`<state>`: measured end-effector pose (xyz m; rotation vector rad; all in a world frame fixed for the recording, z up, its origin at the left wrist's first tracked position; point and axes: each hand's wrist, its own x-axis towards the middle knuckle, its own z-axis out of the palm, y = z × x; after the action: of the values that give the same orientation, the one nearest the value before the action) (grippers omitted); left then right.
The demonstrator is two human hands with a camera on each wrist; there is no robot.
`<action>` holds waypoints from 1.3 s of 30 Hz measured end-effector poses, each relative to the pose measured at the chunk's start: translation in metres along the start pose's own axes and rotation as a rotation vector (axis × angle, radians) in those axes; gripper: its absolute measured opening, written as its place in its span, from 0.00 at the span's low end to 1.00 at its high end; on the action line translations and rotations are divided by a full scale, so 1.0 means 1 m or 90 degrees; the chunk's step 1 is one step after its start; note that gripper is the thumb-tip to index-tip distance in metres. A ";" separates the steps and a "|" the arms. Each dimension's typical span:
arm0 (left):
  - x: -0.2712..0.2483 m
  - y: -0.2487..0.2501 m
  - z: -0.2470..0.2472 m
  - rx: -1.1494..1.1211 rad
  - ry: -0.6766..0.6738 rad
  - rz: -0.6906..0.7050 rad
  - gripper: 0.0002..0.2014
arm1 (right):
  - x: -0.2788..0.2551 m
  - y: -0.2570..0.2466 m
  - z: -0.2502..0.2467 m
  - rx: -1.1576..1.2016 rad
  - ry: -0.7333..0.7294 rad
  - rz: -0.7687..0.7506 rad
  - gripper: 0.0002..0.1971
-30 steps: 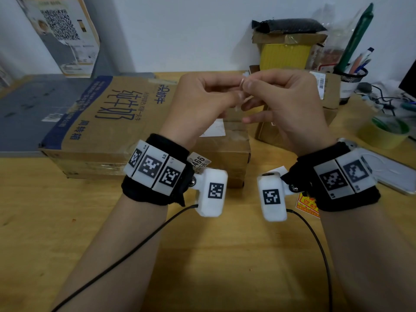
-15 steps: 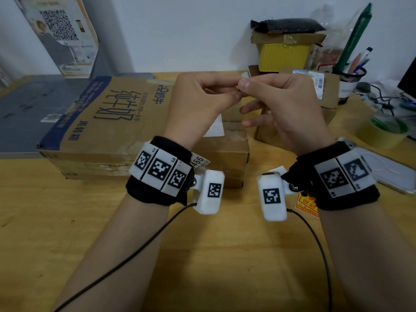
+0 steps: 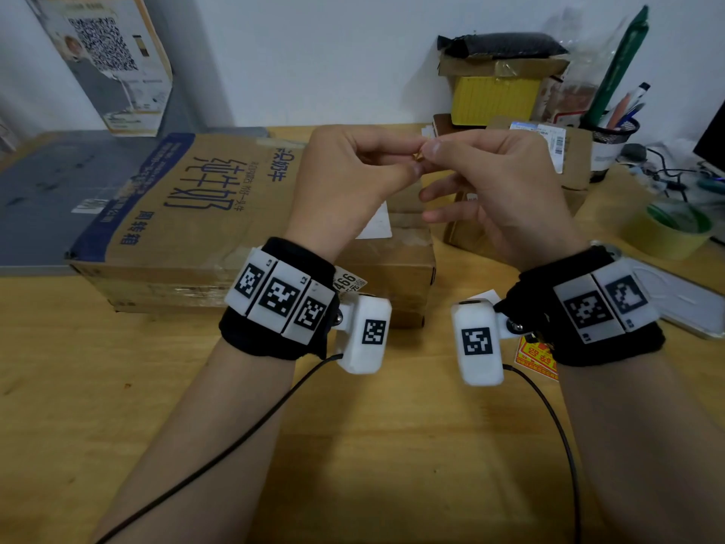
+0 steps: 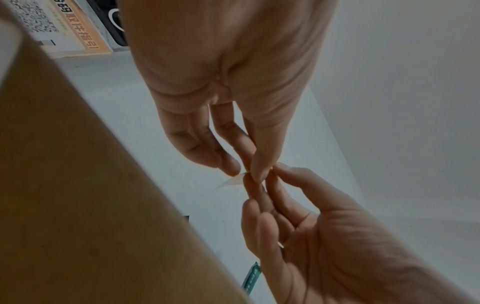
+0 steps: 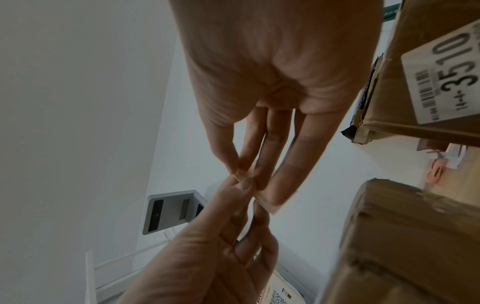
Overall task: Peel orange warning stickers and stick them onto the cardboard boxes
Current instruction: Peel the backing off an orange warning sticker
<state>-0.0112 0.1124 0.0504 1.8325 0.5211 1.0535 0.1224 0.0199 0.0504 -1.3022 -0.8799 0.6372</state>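
2 hands (image 3: 423,178) pinch 1 sticker (image 5: 265,202) | box label (image 5: 446,76) reads "14-4-3510"

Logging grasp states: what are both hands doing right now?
Left hand: pinching the sticker.
Right hand: pinching the same sticker.

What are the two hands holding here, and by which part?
Both the left hand and the right hand pinch one small sticker between thumb and fingertips, each at an edge, in the air above the boxes.
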 end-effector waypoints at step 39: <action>0.001 -0.002 0.008 -0.008 -0.002 -0.060 0.11 | 0.000 0.000 0.003 -0.016 0.008 -0.009 0.06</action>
<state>-0.0043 0.1099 0.0478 1.7809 0.5923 0.9873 0.1194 0.0216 0.0506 -1.3205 -0.8883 0.6072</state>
